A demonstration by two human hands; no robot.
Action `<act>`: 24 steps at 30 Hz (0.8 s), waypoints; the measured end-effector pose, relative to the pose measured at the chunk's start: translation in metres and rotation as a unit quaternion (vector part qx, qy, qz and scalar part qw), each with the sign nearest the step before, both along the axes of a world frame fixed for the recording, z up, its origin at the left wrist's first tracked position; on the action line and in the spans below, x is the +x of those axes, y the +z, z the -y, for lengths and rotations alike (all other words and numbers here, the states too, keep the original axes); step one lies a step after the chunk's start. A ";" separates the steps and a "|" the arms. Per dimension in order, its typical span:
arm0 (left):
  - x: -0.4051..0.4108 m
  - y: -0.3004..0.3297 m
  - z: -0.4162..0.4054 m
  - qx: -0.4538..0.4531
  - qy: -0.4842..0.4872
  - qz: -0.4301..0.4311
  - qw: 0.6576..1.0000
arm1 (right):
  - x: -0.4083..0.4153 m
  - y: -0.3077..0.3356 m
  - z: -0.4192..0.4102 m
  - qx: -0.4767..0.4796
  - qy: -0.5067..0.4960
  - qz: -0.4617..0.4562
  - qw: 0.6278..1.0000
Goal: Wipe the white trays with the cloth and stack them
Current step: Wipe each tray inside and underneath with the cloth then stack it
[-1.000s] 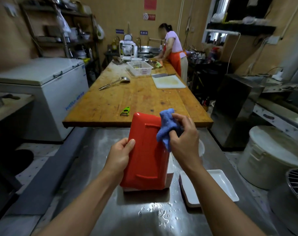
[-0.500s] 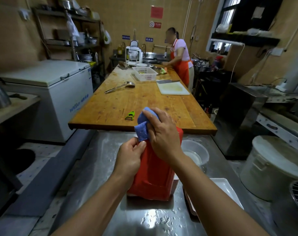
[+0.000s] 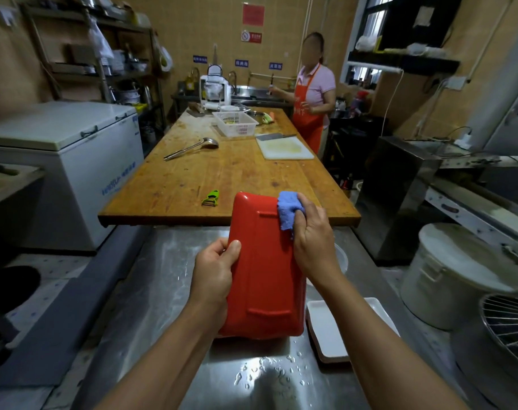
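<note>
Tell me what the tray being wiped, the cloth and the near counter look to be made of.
Tray: red underside, glossy with moulded ridges, likely plastic or melamine. Cloth: blue, fuzzy and bunched, probably terry or microfibre. Counter: grey, dully reflective metal with water beading on it, apparently stainless steel.

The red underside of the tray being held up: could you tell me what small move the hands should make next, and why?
Probably draw the crumpled blue cloth down the red underside of the rectangular tray toward its near end. The right hand holds the cloth at the far right corner, so most of that surface lies below it, while the left hand grips the left edge to steady the tray.
</note>
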State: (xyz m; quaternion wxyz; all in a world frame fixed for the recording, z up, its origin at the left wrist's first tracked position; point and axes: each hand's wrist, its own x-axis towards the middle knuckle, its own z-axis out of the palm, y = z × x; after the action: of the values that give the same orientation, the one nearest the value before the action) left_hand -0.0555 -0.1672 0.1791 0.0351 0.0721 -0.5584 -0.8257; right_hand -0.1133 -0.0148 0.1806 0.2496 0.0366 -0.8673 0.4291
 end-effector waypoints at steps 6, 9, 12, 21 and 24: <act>-0.017 0.002 -0.007 0.086 0.036 0.009 0.996 | 0.014 -0.006 0.012 0.017 -0.014 0.031 0.999; -0.030 0.004 -0.007 0.111 0.060 0.007 0.992 | 0.033 -0.016 0.011 0.070 0.001 -0.001 0.998; -0.041 0.004 -0.007 0.140 0.081 0.001 0.987 | 0.047 -0.027 0.006 0.087 0.003 0.006 0.996; -0.047 0.002 -0.016 0.259 -0.055 0.046 0.963 | 0.042 -0.020 -0.025 -0.160 0.002 0.063 0.985; -0.052 0.004 0.009 0.192 -0.138 0.055 0.970 | 0.035 -0.009 -0.048 -0.160 0.054 0.080 0.982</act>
State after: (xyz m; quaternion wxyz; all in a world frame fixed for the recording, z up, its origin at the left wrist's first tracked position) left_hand -0.1073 -0.1764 0.1826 -0.1246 0.0446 -0.3947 -0.9092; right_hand -0.0786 0.0330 0.1715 0.1591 0.0083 -0.8011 0.5770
